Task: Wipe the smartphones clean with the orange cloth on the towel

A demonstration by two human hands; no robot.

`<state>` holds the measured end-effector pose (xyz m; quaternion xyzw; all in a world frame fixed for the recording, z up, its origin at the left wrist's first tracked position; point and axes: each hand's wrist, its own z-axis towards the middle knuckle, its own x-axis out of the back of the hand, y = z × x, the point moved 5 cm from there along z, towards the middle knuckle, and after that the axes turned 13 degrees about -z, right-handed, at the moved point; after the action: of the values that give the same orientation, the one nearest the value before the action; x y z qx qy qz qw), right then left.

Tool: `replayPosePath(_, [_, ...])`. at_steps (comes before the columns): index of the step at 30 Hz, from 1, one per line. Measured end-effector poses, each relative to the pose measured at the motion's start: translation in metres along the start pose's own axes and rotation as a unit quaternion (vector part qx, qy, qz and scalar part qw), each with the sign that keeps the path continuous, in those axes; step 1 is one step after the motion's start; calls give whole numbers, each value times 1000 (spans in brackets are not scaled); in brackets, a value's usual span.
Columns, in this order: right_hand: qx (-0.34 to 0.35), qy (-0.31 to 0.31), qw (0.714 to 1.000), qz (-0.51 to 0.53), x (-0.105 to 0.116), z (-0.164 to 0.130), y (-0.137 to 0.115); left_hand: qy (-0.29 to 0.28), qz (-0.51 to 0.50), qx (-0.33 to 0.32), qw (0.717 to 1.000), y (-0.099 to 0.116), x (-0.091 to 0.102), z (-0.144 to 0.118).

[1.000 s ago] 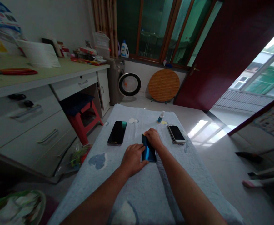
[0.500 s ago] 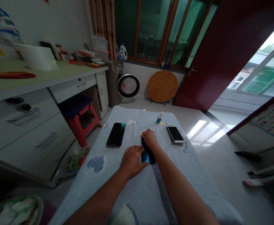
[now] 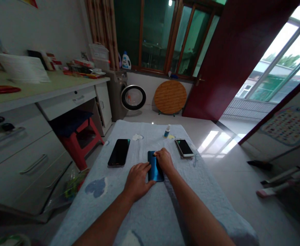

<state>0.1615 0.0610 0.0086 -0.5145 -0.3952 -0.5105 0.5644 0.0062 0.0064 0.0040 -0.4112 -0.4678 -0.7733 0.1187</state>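
Observation:
A blue smartphone (image 3: 155,172) lies back side up on the cloth-covered table (image 3: 144,212). My left hand (image 3: 139,179) steadies it, fingertips against its left edge and thumb at its lower edge. Over the phone's upper right part, my right hand (image 3: 164,160) is closed in a pinch at the camera area. A small pale bit shows at its fingertips, too small to name. To the left lies a black smartphone (image 3: 119,152), screen up. On the right, a white smartphone (image 3: 184,148) rests on another flat device. Behind it stands a small spray bottle (image 3: 167,132).
Along the left runs a desk (image 3: 62,85) with drawers, a red stool (image 3: 84,143) beneath it. A washing machine (image 3: 116,92) with its door open stands beyond the table. A round wooden board (image 3: 170,97) leans on the far wall near a dark red door (image 3: 224,68).
The view has turned slightly right and up. More of the phone's blue back shows now; my right hand has shifted on it toward its right side. My left hand stays at its left edge.

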Motion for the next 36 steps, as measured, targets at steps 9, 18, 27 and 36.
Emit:
replayPosePath(9, [81,-1,992,97,10,-84,-8,2,-5,3,1000,-3,-3,-2])
replayPosePath(18, [74,2,994,76,7,-33,11,-14,-7,3,1000,-2,-1,-1])
replayPosePath(27, [67,-7,997,-46,-7,29,-8,-19,-11,1,1000,0,1,0])
replayPosePath(36, [141,-18,987,-80,-17,34,-45,-13,-15,0,1000,4,4,0])
